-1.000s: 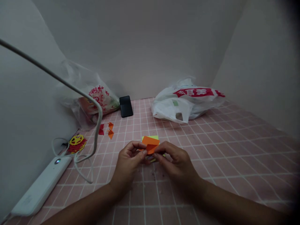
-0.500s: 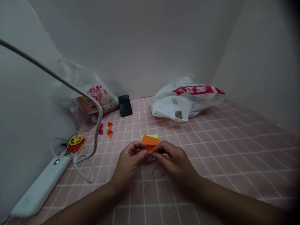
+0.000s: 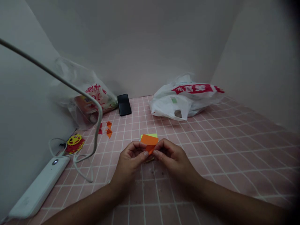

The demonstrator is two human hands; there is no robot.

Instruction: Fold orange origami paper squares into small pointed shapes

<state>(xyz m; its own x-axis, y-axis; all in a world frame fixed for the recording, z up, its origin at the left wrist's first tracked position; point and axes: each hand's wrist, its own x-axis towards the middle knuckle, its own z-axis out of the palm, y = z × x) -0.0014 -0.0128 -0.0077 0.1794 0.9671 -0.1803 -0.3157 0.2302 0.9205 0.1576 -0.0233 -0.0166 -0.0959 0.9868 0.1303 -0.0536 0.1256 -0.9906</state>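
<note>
Fold in hand: a crease seems to be under shaping in the orange paper (image 3: pixel 150 139), which is held up between the two hands, above the tiled surface (image 3: pixel 145 193).
Left grip: the paper's left side is pinched between thumb and forefinger of the left hand (image 3: pixel 129 158).
Right grip: the right side is pinched likewise by the right hand (image 3: pixel 175 159), the two thumb tips being set close together.
Next move: a steady hold on one side, it is judged, would be called for while the crease is lined up and pressed by the other.
Orange paper's look: a flat, brighter panel is shown above the thumbs, its top edge tilted slightly down to the right; a darker, folded part is narrowed downward between them. The layers behind are hidden by the fingers.
Yellow-green paper: an edge (image 3: pixel 153 135) is seen just beyond the grip, partly covered by the orange.
Small orange folded pieces: two (image 3: pixel 109 133) are laid beyond and left of the grip, a red piece (image 3: pixel 100 128) beside them.
</note>
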